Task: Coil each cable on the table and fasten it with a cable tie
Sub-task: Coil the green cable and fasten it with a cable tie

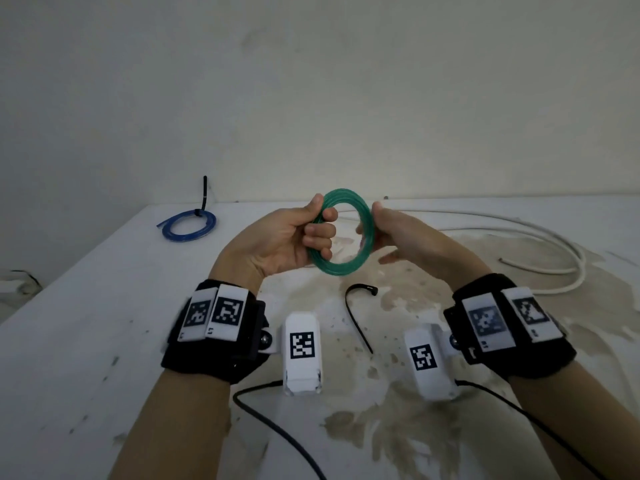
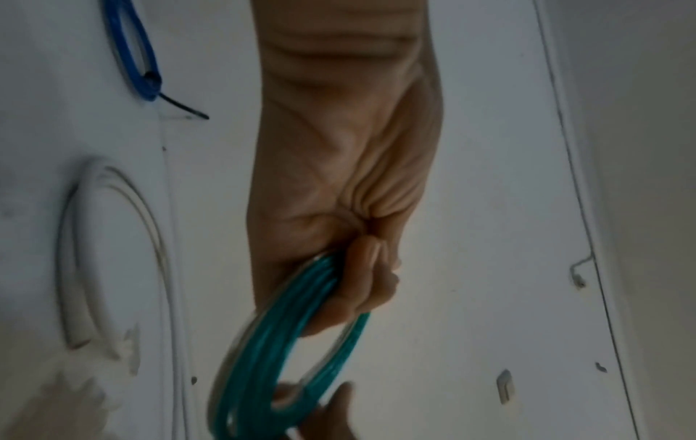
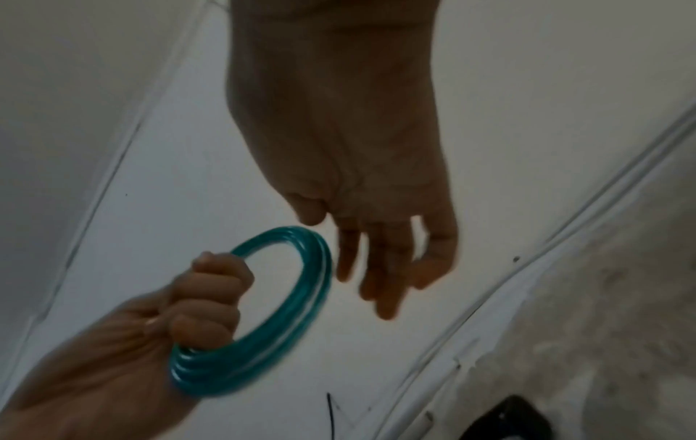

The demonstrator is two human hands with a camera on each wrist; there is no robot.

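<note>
The left hand [image 1: 277,240] gripped a coiled ring of translucent green plastic cable [image 1: 343,232], its fingers curled through the loop at the ring's nine o'clock side, holding it upright above the white, stained counter [image 1: 104,341]. In the right wrist view the same fist clenched the green coil [image 3: 263,315] along its lower left arc. The right hand [image 1: 408,237] met the ring at three o'clock; in the head view it seemed to touch the coil, while the right wrist view showed its fingers [image 3: 380,268] loosely extended just beside the ring, so a grasp could not be confirmed. A loose black plastic cable tie [image 1: 358,313] lay on the counter at six o'clock from the coil. At ten o'clock sat a blue cable coil [image 1: 188,226] already bound with a black tie. A long white cable [image 1: 519,237] looped uncoiled toward three o'clock.
</note>
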